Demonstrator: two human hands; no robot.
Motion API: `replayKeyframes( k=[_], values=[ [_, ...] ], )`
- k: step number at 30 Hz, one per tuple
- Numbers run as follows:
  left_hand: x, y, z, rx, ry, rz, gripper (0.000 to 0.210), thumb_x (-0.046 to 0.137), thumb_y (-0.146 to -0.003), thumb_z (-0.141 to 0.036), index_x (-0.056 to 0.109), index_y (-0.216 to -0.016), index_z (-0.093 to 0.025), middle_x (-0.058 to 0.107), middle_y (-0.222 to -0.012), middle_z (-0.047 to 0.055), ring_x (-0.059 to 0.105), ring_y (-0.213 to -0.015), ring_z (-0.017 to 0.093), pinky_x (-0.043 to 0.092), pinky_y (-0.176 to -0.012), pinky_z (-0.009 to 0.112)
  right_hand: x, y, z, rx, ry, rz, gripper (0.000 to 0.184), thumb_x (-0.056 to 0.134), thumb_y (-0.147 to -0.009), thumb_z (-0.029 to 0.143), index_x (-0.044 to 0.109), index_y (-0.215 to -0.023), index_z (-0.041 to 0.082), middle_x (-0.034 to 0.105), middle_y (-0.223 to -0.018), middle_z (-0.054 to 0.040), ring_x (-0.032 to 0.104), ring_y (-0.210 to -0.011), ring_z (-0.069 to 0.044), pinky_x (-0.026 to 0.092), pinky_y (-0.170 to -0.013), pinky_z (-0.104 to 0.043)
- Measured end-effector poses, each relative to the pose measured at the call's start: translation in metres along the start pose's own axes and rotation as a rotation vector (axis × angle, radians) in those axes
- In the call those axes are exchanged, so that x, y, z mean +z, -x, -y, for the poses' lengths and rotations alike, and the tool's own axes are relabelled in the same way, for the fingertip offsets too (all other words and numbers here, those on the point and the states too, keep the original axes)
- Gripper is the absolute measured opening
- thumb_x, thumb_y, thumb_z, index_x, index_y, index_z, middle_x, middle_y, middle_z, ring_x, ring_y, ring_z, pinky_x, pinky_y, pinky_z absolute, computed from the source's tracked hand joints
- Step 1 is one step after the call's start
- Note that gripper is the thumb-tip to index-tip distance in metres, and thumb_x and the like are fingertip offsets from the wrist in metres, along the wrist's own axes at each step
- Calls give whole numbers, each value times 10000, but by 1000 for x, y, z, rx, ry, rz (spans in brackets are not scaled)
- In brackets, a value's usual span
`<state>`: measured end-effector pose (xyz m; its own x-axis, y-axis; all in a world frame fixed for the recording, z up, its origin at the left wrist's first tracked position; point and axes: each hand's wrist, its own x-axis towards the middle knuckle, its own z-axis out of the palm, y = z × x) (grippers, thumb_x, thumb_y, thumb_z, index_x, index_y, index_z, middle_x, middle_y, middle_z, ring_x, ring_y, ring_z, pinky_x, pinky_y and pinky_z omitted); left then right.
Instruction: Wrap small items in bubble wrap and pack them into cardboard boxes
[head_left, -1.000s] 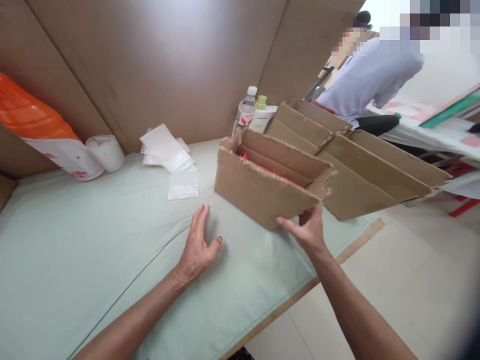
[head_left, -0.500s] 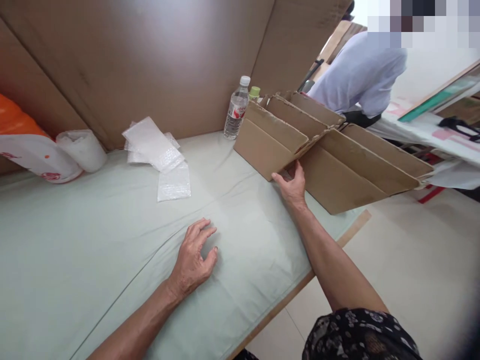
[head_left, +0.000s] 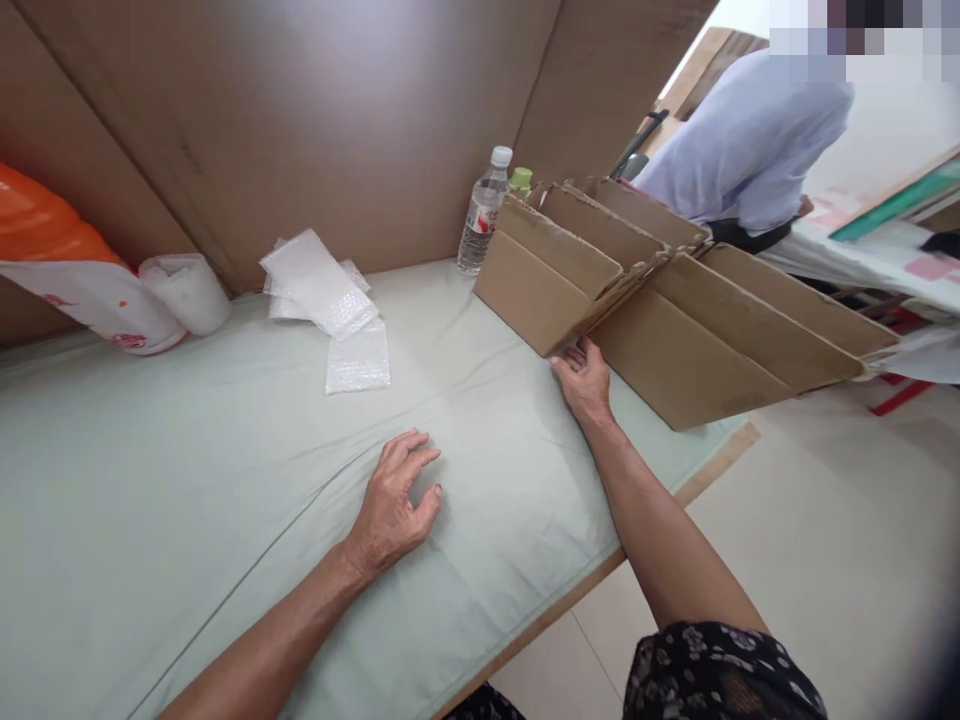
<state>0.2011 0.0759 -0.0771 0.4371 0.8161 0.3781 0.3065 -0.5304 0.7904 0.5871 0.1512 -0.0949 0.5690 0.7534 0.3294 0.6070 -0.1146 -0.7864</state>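
Note:
My left hand rests over the pale green cloth of the table, fingers loosely curved and apart, holding nothing. My right hand is at the foot of two open cardboard boxes, by the gap between them. Its thumb and fingers are parted, with nothing visible in them; whether the fingertips touch cardboard I cannot tell. The nearer box stands to the right of this hand, and the other box lies just beyond it. Several bubble-wrap pouches lie overlapped towards the back, beyond my left hand.
A clear water bottle stands behind the boxes, beside a green-capped bottle. A white roll and an orange-and-white bag are at the left. Tall cardboard lines the back. Another person is at the upper right.
My right hand has drawn back slightly from the gap between the boxes, its fingers a bit more bent. My left hand keeps its pose. The view has shifted slightly left.

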Motion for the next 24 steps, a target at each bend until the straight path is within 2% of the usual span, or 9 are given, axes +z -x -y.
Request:
replayKeyframes(
  k=[2,5,8,11,15,18,21,22,24],
  values=[
    [1,-2,-2,-13,-13,13,354,598,-819,-166,683,-1160,-207,660,-1304,143,575,-1309,315,498,-1093,540,-2,4,10,-7,52,37,746,649,-733,448,528,-1392,121,597,-1389,-227,614,-1246,-362,492,-1068,-589],
    [-3,-4,-4,-5,-19,62,379,610,-781,-170,696,-1150,-170,667,-1289,175,591,-1280,324,511,-1089,529,-3,18,27,-63,183,125,674,648,-694,456,616,-1267,101,607,-1360,-275,527,-1326,-445,344,-1162,-639],
    [-22,7,-8,36,-62,205,396,616,-757,-167,707,-1142,-152,678,-1274,188,576,-1299,343,509,-1102,536,-1,43,38,-124,262,218,628,613,-747,484,640,-1222,74,560,-1393,-356,487,-1352,-523,319,-1139,-690],
    [-50,37,-20,37,-100,346,414,613,-751,-139,716,-1150,-177,662,-1345,176,533,-1372,364,510,-1115,544,3,80,48,-255,421,306,508,500,-866,544,676,-1192,196,577,-1447,-264,523,-1356,-486,395,-1084,-695],
    [-89,90,-39,-95,-117,407,528,612,-741,-93,693,-1238,-251,637,-1431,123,497,-1432,340,505,-1147,512,23,124,82,-486,319,452,393,492,-925,514,708,-1161,286,669,-1377,-140,620,-1290,-384,496,-1039,-632],
    [-114,122,-49,-172,-113,367,539,598,-750,-72,679,-1256,-239,652,-1418,110,506,-1426,322,509,-1142,520,53,143,119,-612,235,571,370,523,-942,481,712,-1190,282,663,-1397,-109,638,-1271,-358,536,-999,-609],
    [-143,141,-49,-171,-85,301,510,618,-766,-77,691,-1247,-229,721,-1293,98,601,-1328,294,543,-1105,469,96,166,162,-787,158,679,346,540,-961,423,709,-1213,255,668,-1391,-113,642,-1266,-343,558,-982,-569],
    [-157,143,-46,-166,-121,243,486,629,-781,-90,702,-1235,-248,741,-1250,78,638,-1280,282,559,-1084,446,111,176,177,-861,137,713,337,540,-965,396,709,-1214,245,672,-1385,-115,642,-1264,-342,559,-983,-562],
    [-196,142,-34,-178,-273,32,420,630,-829,-122,724,-1202,-290,747,-1235,55,665,-1240,286,560,-1074,455,139,201,206,-1012,98,780,328,533,-966,337,707,-1219,223,675,-1380,-125,639,-1268,-343,558,-987,-555]
  ],
)
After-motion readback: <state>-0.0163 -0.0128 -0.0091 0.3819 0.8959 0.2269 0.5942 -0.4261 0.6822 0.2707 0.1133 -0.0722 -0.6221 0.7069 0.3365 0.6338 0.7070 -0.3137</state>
